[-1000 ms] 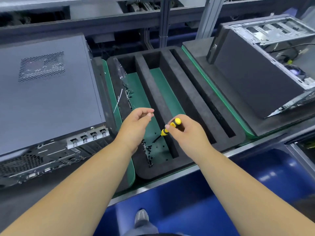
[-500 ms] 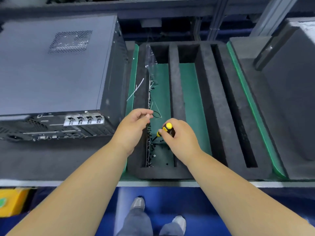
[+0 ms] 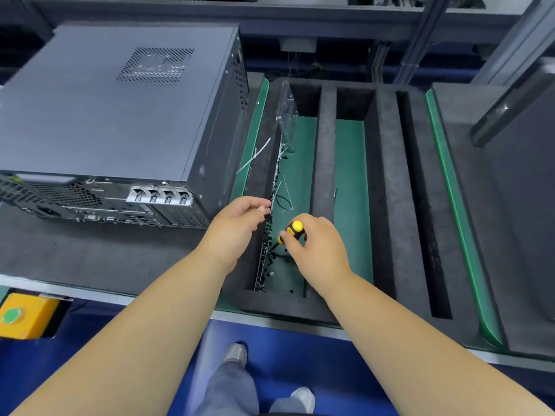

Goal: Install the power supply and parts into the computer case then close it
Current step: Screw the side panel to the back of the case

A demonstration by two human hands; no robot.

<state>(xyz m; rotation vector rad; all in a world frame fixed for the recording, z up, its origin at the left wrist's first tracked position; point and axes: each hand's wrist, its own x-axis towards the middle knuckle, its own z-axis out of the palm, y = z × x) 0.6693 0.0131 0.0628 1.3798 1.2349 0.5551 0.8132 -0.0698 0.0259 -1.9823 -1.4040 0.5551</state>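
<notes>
At far left, a closed grey computer case (image 3: pixel 120 109) lies on its side on a dark foam mat (image 3: pixel 99 253), its perforated vent panel up and its ribbed steel rear ports facing the worker. Just beside it to the right, the left hand (image 3: pixel 237 223) hovers at the edge of a black foam tray (image 3: pixel 387 181), fingers loosely curled; whether it pinches a screw cannot be told. In the tray's green-floored left channel lie small black screws (image 3: pixel 267 256), white cable ties (image 3: pixel 255 156) and a clear plastic bag (image 3: pixel 286 112). The right hand (image 3: pixel 315 250) grips a stubby yellow-and-black screwdriver (image 3: pixel 292 231), tip angled down into the screws. A second dark case (image 3: pixel 522 163) sits at far right. The risks, judging from here: a tiny screw could slip from the fingers and vanish into the soft foam slots or onto the blue floor (image 3: pixel 345 370), and the screwdriver tip could scatter the loose pile or snag a tie.
</notes>
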